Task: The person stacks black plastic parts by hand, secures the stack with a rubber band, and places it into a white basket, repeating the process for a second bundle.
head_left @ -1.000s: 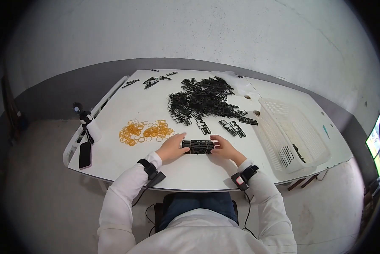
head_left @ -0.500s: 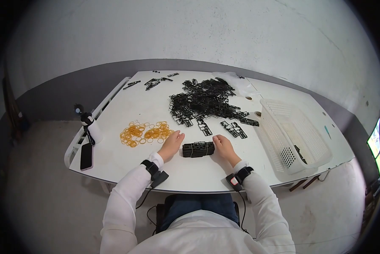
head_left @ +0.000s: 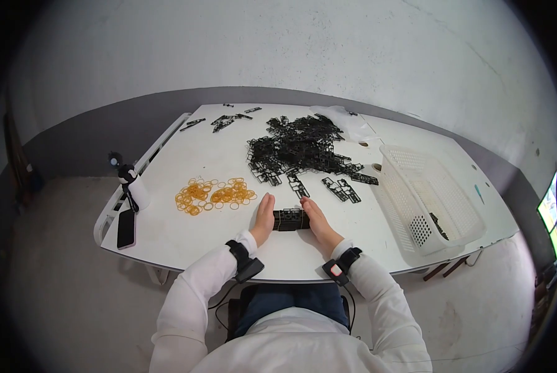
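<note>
A bundle of stacked black plastic frames lies on the table in front of me, with thin bands around it. My left hand stands on edge at the bundle's left end, fingers stretched out and the palm side against it. At the right end, my right hand is in the same pose, its straight fingers angled over the far corner. The bundle sits between the two palms, and neither hand is wrapped around it. Its ends are partly hidden by the hands.
Yellow rubber bands lie spread to the left. A big heap of black plastic frames fills the far middle, with loose frames nearby. A white perforated basket stands on the right. A phone and a white bottle are at the left edge.
My left hand has moved right to meet the bundle's left end. My right hand has shifted slightly left, its fingers straightening along the right end. The bundle looks nudged a little to the right.
</note>
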Demonstrator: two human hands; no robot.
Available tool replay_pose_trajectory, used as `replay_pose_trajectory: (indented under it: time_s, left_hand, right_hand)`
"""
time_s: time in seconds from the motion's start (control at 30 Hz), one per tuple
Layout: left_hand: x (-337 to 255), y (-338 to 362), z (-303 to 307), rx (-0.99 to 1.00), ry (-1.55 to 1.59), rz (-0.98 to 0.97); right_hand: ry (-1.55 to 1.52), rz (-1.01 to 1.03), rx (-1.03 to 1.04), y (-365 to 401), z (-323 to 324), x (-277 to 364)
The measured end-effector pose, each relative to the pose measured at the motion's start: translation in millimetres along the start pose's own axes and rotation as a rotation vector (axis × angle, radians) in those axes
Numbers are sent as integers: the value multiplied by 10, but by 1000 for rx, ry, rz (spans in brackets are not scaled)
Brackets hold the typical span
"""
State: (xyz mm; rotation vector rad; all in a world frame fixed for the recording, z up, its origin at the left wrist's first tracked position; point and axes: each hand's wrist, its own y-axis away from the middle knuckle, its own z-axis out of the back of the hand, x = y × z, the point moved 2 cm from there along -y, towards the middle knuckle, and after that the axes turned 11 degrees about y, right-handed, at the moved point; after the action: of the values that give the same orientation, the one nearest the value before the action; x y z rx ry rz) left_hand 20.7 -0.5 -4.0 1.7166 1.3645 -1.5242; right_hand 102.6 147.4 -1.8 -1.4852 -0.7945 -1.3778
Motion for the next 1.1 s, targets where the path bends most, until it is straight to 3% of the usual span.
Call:
replay_pose_trajectory:
  time_s: [0.07, 0.17, 0.27, 0.3, 0.73, 0.83, 1.0, 1.1]
  left_hand:
    - [-126, -6, 85, 13, 1, -41]
    - [-271, 93, 230, 470, -351, -54]
    - [-410, 100, 191, 586, -483, -92]
    - [-450, 93, 167, 639, -549, -121]
    - [-567, 69, 158, 638, -693, -154]
    - [-552, 106, 150, 676, -835, -406]
    - [-535, 58, 166, 660, -783, -353]
    - [-534, 5, 231, 612, -587, -130]
  right_hand:
    - [54, 22, 52, 67, 92, 120]
    - [160, 29, 148, 196, 161, 204]
    - [690, 370, 140, 271, 165, 211]
    - [690, 368, 139, 270, 175, 203]
    - [663, 371, 131, 220, 167, 249]
    - [775, 360, 149, 250, 163, 293]
    - [761, 342, 171, 193, 189, 235]
    - [707, 305, 194, 184, 186, 235]
